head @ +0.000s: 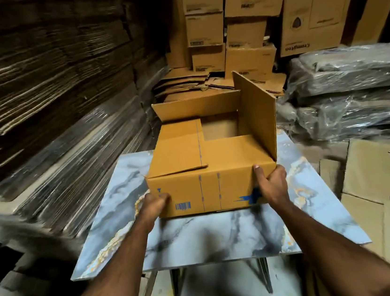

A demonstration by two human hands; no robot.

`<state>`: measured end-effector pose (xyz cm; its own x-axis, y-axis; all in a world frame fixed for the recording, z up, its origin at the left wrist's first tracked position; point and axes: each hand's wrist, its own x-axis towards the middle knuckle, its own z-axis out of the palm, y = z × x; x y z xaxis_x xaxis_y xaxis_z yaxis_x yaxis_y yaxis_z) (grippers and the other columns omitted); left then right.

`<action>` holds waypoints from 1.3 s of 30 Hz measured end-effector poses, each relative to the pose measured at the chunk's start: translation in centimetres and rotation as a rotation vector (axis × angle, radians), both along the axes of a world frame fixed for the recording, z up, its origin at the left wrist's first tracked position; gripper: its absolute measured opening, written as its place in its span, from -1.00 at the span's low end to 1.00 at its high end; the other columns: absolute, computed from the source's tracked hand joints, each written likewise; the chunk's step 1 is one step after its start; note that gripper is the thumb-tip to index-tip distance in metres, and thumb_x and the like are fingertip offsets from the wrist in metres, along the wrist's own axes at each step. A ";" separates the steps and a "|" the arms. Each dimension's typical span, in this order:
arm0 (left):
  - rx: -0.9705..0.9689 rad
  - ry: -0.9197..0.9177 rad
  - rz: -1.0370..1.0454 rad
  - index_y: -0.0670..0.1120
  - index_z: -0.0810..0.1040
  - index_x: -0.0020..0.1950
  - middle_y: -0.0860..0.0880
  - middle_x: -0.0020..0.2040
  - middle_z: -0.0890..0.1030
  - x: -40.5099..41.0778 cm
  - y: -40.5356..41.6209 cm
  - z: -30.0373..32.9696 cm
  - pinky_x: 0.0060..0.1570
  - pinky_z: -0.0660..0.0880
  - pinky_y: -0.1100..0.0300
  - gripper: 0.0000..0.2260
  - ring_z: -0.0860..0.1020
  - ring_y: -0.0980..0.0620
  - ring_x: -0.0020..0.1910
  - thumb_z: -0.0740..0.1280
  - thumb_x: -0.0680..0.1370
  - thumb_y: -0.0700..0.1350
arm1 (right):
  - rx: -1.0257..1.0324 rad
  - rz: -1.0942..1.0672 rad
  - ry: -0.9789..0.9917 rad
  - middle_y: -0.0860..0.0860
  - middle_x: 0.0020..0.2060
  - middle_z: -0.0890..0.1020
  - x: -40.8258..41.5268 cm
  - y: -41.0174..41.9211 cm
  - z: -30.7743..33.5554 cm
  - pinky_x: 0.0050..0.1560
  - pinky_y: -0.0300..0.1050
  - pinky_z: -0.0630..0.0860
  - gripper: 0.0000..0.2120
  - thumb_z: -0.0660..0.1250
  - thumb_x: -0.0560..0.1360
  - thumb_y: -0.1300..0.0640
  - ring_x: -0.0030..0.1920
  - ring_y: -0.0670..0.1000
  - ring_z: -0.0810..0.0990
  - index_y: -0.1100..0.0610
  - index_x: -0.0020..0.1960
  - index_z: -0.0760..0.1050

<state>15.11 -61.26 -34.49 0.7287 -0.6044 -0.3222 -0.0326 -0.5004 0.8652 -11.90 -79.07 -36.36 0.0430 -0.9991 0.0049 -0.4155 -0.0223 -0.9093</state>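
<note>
A brown cardboard box (209, 190) with blue print stands on a small marble-patterned table (200, 240). Its left and near flaps are folded down over the top, while the right flap (257, 113) and the far flap stand up, leaving part of the inside visible. My left hand (153, 206) grips the box's near left corner low down. My right hand (271, 184) grips the near right corner, thumb up on the front face by the top edge.
Tall stacks of flattened cardboard (47, 92) fill the left side. Made-up cartons (230, 20) are piled at the back, with loose flat sheets below them. Plastic-wrapped bundles (354, 93) lie at the right, over more cartons (386, 198). Bare floor shows under the table.
</note>
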 end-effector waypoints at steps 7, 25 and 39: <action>0.042 -0.209 -0.093 -0.23 0.46 0.22 -0.22 0.08 0.61 2.3 0.0 -3.0 -0.06 0.47 0.10 -0.62 0.57 -0.21 0.08 0.34 0.40 -0.27 | -0.009 0.010 0.128 0.27 0.28 0.41 -0.5 -0.3 -1.9 0.29 0.11 0.40 -0.37 0.41 0.52 -0.04 0.29 0.25 0.42 0.30 0.39 0.27; 0.033 -0.966 -0.813 -0.02 0.22 0.54 -0.13 0.56 0.17 0.8 -3.1 -1.6 0.52 -0.09 -0.07 -0.41 -0.02 -0.13 0.58 0.19 0.51 0.03 | 0.143 -0.187 0.094 0.22 0.09 0.54 1.2 5.7 -5.3 0.10 0.04 0.46 -0.79 0.27 0.61 0.12 0.04 0.13 0.49 0.24 0.14 0.41; 0.257 -1.118 -1.071 0.03 0.07 0.59 -0.18 0.61 -0.07 -6.0 -11.3 1.1 0.46 -0.18 -0.31 -0.18 -0.19 -0.23 0.57 0.24 0.45 0.38 | 0.427 -0.287 -0.101 0.19 -0.04 0.50 1.4 0.5 -10.4 -0.21 -0.01 0.45 -0.73 0.20 0.36 0.26 -0.10 0.16 0.51 0.14 0.05 0.30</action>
<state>9.11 -72.53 -33.37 -0.0559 -0.9929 -0.1046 -0.9970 0.0500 0.0590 -10.51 -78.54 -46.79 -0.2124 -0.8844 -0.4155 -0.2598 0.4610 -0.8485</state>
